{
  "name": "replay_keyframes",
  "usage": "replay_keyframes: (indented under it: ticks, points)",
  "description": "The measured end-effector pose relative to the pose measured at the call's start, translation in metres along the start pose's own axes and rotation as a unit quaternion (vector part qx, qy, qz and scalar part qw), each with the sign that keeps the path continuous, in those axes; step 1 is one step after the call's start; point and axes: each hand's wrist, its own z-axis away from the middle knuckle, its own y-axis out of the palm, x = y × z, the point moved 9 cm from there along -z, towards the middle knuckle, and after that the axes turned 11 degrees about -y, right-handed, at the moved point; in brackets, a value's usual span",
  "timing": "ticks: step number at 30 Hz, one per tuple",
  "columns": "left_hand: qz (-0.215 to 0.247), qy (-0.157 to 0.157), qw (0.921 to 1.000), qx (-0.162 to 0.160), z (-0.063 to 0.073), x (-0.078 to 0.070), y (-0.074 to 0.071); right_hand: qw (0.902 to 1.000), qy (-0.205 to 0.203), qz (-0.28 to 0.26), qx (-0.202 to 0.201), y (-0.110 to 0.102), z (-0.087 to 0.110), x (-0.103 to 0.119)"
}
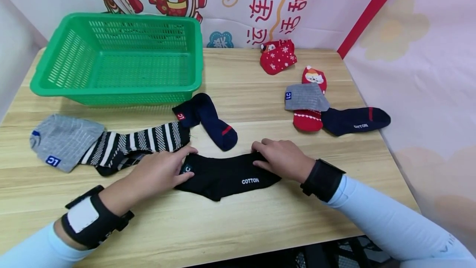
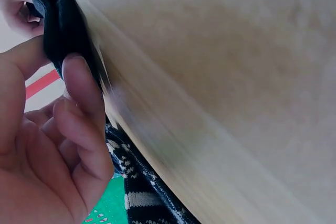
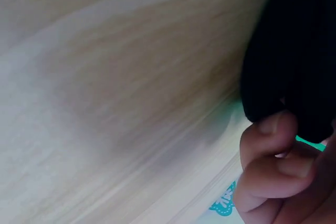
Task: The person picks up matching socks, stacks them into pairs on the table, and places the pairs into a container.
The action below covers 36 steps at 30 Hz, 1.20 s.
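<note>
A black sock point(image 1: 230, 173) marked COTTON lies spread out near the front of the table. My left hand point(image 1: 163, 169) pinches its cuff end between thumb and fingers; in the left wrist view the black cloth point(image 2: 65, 22) sits in that pinch. At the toe end, my right hand point(image 1: 285, 160) grips the sock, and the right wrist view has its fingertips against the dark cloth point(image 3: 289, 51). Just behind lie a navy sock point(image 1: 213, 121) with a red stripe and a black-and-white striped sock point(image 1: 137, 142), partly behind my left hand.
A green basket point(image 1: 119, 95) stands at the back left. Grey socks point(image 1: 76, 137) lie at the left. On the right are a folded grey sock point(image 1: 306, 96), red socks point(image 1: 308, 122) and another navy sock point(image 1: 353, 120). A red snowflake sock point(image 1: 279, 58) is by the back wall.
</note>
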Motion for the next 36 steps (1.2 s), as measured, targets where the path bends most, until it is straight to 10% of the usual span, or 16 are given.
replay_keyframes:
  ticks: [20, 30, 36]
  points:
    - [0.067, -0.001, 0.9972, 0.033, 0.002, -0.008, -0.01, 0.9728, 0.068, -0.221, 0.004, -0.009, 0.011, -0.033]
    - [0.035, 0.004, 0.9989, 0.03, 0.003, -0.009, -0.005, 0.9836, 0.053, -0.172, -0.002, 0.0, 0.005, -0.034]
    - [-0.024, 0.037, 0.9986, -0.029, 0.008, -0.025, -0.016, 0.9951, 0.045, -0.077, -0.044, -0.017, 0.007, -0.015]
